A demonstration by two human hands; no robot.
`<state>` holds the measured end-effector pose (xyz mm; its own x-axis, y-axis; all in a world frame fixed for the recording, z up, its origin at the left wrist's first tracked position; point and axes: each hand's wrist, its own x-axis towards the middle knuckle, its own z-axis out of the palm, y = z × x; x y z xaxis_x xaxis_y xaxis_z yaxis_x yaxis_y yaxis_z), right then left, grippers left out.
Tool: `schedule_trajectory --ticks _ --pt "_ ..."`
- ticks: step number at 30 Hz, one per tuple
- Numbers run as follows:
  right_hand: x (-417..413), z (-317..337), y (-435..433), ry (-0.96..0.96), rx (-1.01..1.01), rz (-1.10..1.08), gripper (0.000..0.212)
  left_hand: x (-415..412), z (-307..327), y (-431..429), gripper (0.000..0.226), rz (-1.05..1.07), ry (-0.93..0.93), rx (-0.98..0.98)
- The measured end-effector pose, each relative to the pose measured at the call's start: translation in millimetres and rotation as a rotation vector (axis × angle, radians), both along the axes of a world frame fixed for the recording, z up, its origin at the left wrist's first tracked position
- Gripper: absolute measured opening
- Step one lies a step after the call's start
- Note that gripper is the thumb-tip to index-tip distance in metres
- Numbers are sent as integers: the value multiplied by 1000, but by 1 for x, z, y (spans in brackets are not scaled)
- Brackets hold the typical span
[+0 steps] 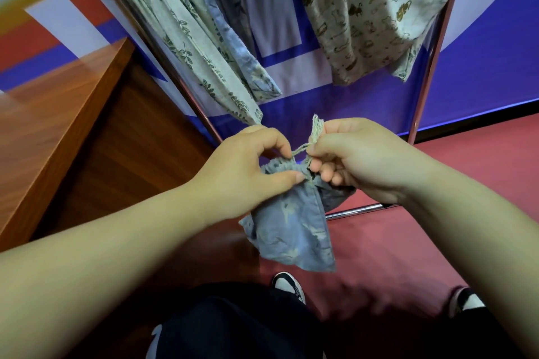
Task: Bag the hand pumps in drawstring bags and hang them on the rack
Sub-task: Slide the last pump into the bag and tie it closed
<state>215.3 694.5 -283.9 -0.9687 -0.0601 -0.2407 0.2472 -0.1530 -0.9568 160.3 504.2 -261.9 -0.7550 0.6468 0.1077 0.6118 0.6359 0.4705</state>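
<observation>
One drawstring bag (291, 230), held two-handed.
Left hand (242, 175) pinches mouth, right hand (358, 160) pinches cord (302, 149); at least three hanging bags (186, 38) at twelve o'clock.

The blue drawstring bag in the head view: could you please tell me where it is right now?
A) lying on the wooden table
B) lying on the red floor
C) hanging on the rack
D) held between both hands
D: the left hand pinches the gathered mouth of the blue bag and the right hand pinches its cord, in mid-air.
</observation>
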Motion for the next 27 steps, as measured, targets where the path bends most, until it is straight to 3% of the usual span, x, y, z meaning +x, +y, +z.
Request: schedule_trajectory --ticks 6,17,21,27 --pt "0 1 -3 24 -4 20 21 -5 1 -2 8 -52 -37 -2" --pt "-1 2 14 16 101 0 17 -14 -3 -7 20 3 -116 -165" --pt "-1 1 10 35 146 31 17 -2 -7 1 31 21 -369 89" --pt "-1 7 2 67 102 71 15 8 -6 8 14 63 -273 127"
